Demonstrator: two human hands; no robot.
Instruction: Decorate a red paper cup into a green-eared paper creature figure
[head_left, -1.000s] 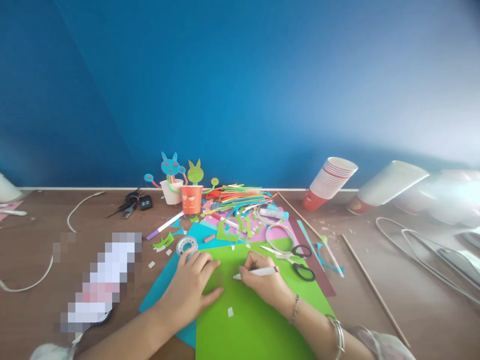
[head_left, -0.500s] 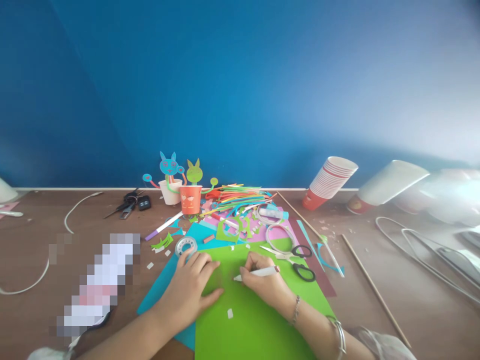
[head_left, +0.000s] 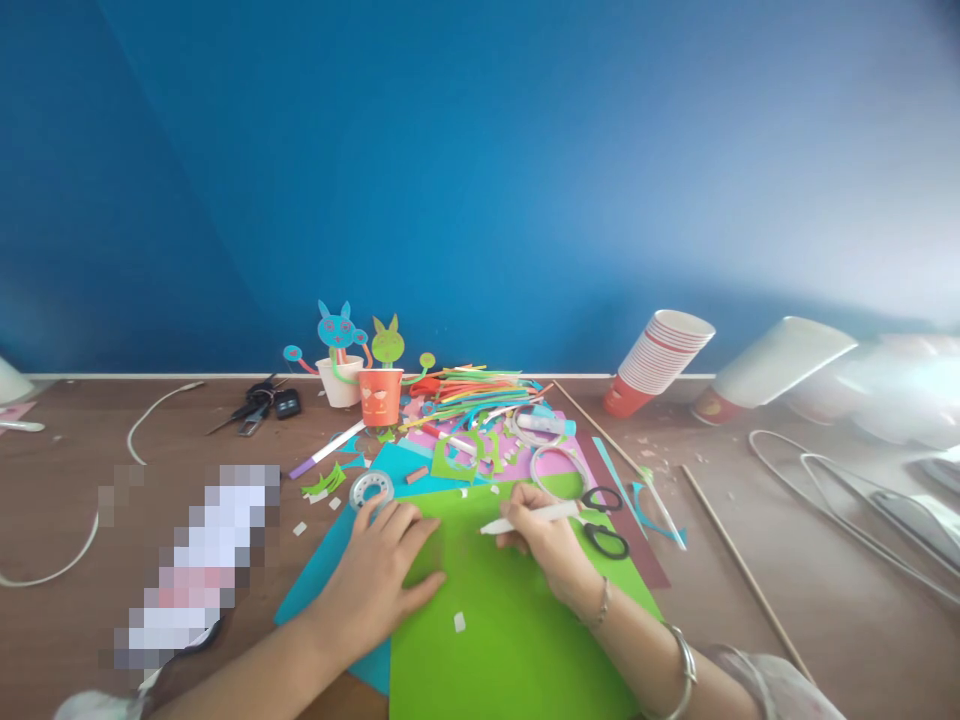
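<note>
A green paper sheet point(head_left: 480, 650) lies over blue paper point(head_left: 307, 580). My left hand point(head_left: 382, 560) rests open on the left part of the sheet, fingers spread. Above the sheet's upper right, my right hand point(head_left: 547, 540) is closed on a white marker point(head_left: 555, 512), its tip pointing left and close to the paper. A small white scrap point(head_left: 460, 622) sits on the sheet. Scissors with black handles point(head_left: 606, 541) lie just right of the marker, their blades mostly hidden by my right hand. A tape roll point(head_left: 371, 491) is beyond my left fingertips.
Two cups with paper animal figures, one white point(head_left: 341, 384) and one red point(head_left: 381, 398), stand at the back beside colourful strips point(head_left: 480, 390). Stacked paper cups point(head_left: 664, 360) lean at back right. A wooden stick point(head_left: 742, 565), keys point(head_left: 259, 405) and cables lie around.
My right hand has moved up and to the right with the marker, now partly covering the scissors. My left hand has stayed in place.
</note>
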